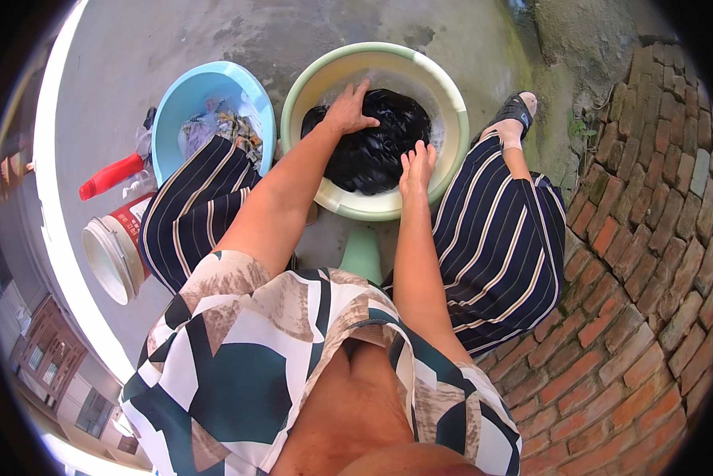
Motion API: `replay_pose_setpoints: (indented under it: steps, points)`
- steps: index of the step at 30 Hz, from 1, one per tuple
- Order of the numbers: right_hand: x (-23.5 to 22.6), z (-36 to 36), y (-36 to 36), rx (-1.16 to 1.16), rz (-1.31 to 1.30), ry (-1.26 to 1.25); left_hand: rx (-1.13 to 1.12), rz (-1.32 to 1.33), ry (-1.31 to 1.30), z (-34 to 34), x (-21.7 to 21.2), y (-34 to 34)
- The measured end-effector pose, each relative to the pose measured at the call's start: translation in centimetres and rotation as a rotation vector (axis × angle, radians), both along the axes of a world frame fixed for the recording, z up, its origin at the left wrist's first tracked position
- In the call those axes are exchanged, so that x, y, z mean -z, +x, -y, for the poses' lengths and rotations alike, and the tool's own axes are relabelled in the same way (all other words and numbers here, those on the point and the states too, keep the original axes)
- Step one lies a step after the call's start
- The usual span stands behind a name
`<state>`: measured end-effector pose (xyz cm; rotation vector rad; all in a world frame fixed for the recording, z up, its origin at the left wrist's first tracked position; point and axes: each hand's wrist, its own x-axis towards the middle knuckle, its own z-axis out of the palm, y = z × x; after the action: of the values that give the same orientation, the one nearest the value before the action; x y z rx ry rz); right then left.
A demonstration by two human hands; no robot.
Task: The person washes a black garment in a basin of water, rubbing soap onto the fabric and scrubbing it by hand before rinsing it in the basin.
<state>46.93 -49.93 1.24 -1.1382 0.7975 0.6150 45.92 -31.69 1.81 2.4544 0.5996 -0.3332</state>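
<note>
A round cream basin with a pale green rim [299,94] stands on the ground between my knees. Wet black cloth [372,163] lies bunched in it, with some suds around the edges. My left hand [350,109] is over the far left part of the cloth, its thumb and fingers spread. At the near right side of the cloth is my right hand [417,168], fingers stretched out and slightly curled, palm turned partly up. Neither hand grips the cloth. Whether the fingertips touch it is hard to make out.
Left of the big basin, a light blue basin [166,119] holds crumpled, patterned cloth. A red-handled object [112,176] and a white-and-red bucket [109,258] lie beside it. A pale green piece [362,252] shows below the basin. Brick paving [634,262] covers the right side.
</note>
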Motion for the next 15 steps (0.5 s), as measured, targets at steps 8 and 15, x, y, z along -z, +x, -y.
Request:
replay_pose_setpoints:
  steps: [8, 15]
  points:
    - [3.4, 0.8, 2.8, -0.108, -0.034, 0.382, 0.149, 0.089, -0.368, 10.5, -8.3, -4.3]
    - [-2.6, -2.8, -1.8, -0.092, -0.057, 0.705, 0.034, 0.251, -0.107, 8.7, -12.3, -5.5]
